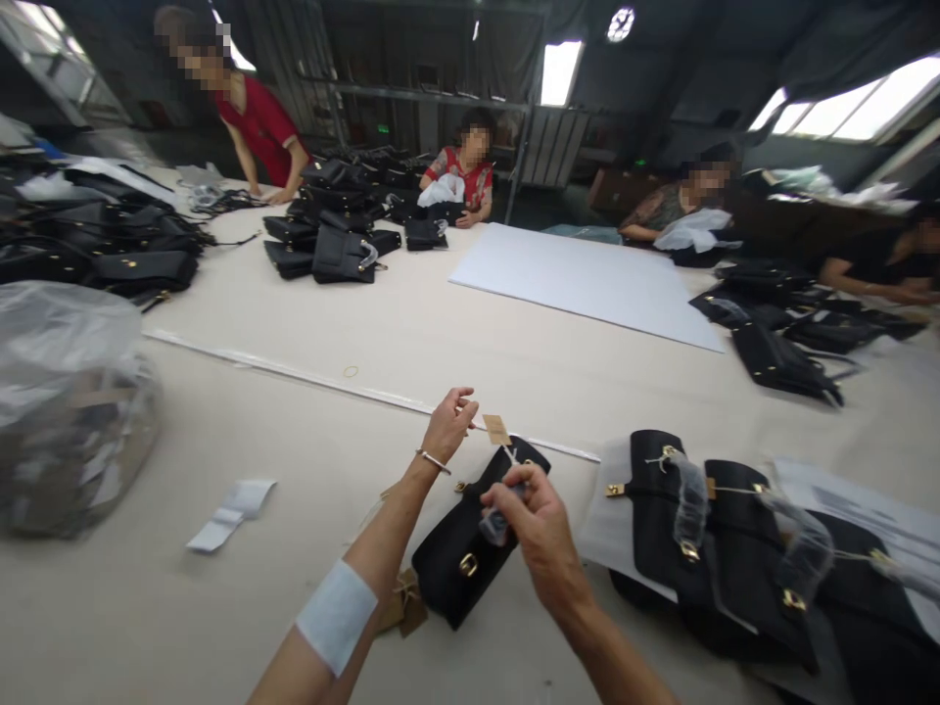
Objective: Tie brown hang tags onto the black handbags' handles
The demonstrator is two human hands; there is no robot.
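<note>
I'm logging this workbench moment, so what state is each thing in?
Left hand: raised, fingers pinched near a small tan tag.
Right hand: pinching a clear plastic bit over the bag.
Black bag: lying flat, flap shut.
Bags at right: laid overlapping, clasps wrapped in plastic.
Clear sack: full, lying on the table.
White strip: lying loose.

White board (587,279), plastic-wrapped bundle (66,401) (left), co-workers' black bags (338,245).
</note>
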